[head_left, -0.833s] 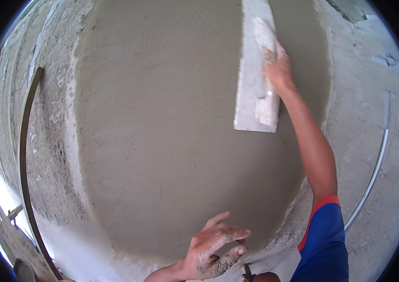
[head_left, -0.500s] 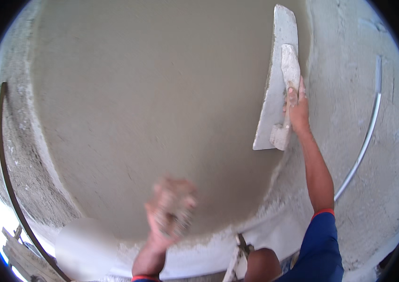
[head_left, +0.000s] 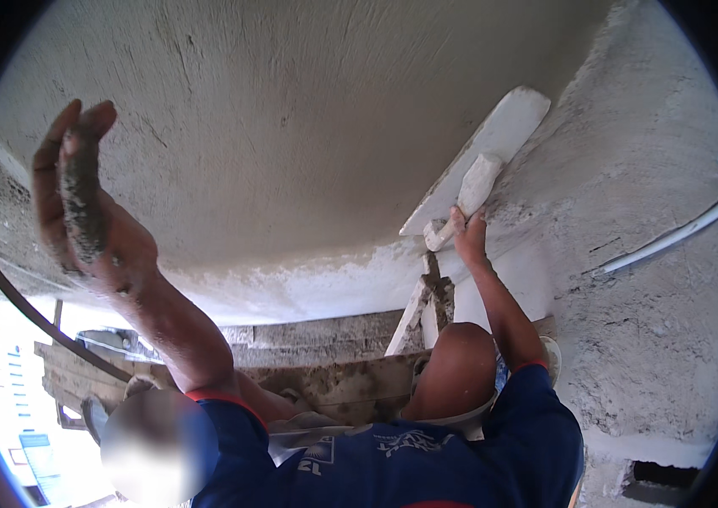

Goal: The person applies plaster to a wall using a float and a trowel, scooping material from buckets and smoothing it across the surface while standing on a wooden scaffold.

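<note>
My right hand (head_left: 471, 237) grips the handle of a long, pale plastering trowel (head_left: 479, 176). The trowel's blade lies slanted against a wall of smooth grey-brown plaster (head_left: 291, 127), close to the plaster's right border. At the left, my left hand (head_left: 92, 203) is raised in front of the wall. Its fingers are stretched out and smeared with wet mortar, and nothing is in it. Below the trowel stands a mortar-caked wooden piece (head_left: 414, 309), pale on one side.
Mortar-stained wooden planks (head_left: 334, 385) run beneath me, with my bent knee (head_left: 456, 364) above them. A dark curved pipe or strip (head_left: 8, 288) passes along the left. On the rough right wall there is a light conduit (head_left: 672, 237), and a dark rectangular opening (head_left: 662, 478) low down.
The view has tilted down, bringing planks and my legs into sight. My left hand has gone from lower middle to upper left. The trowel, still in my right hand, sits lower and more slanted.
</note>
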{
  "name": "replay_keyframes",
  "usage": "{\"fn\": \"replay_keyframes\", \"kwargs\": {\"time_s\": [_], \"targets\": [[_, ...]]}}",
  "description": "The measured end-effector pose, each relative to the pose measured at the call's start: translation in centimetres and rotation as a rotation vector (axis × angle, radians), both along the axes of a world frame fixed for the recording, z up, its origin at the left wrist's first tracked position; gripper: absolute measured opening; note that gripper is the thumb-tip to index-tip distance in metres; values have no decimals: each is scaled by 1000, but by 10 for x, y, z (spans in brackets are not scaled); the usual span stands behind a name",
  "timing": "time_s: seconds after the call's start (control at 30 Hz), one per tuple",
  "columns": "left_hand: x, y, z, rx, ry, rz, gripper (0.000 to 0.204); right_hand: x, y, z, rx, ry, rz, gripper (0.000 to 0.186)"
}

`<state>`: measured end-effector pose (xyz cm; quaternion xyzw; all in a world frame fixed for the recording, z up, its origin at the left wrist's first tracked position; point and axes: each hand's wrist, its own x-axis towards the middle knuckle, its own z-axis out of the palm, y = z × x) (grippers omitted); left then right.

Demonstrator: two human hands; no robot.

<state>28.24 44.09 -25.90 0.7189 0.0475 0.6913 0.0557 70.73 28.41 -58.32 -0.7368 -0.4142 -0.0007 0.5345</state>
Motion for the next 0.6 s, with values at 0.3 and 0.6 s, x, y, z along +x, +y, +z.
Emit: {"fn": "replay_keyframes", "kwargs": {"time_s": [0.3,0.6], "targets": [[-13,-11,19,13,55,90,53,-17,-2,-130,-111,93,-54,39],[6,-1,1,-17,257,97,49,-39,25,-54,57,353,-92,38]]}}
